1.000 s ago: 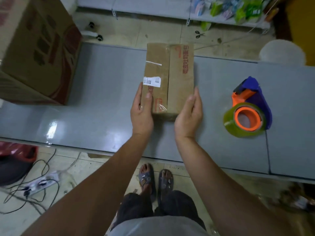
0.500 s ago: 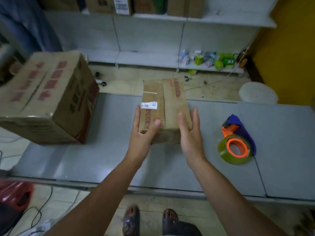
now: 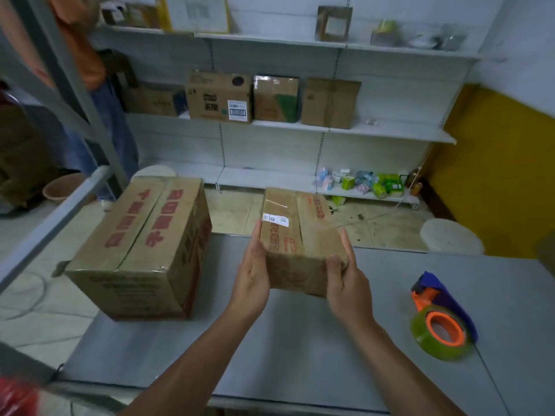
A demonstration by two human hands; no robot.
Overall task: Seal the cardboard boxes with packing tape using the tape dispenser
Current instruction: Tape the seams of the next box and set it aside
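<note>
Brown cardboard box [image 3: 300,244], the smaller one, is gripped at its near end by left hand [image 3: 252,283] and right hand [image 3: 345,283] by the counter's [image 3: 300,340] far edge. Tape dispenser [image 3: 441,319] lies untouched at right edge; taping judged outstanding.

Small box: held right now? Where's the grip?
Yes: small box held by left hand at its near-left edge, right hand round its near-right corner.

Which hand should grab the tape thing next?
Probably the right hand. Both hands hold the small cardboard box, but the tape dispenser lies on the table on that side, nothing between. The left hand would have to cross the box.
</note>
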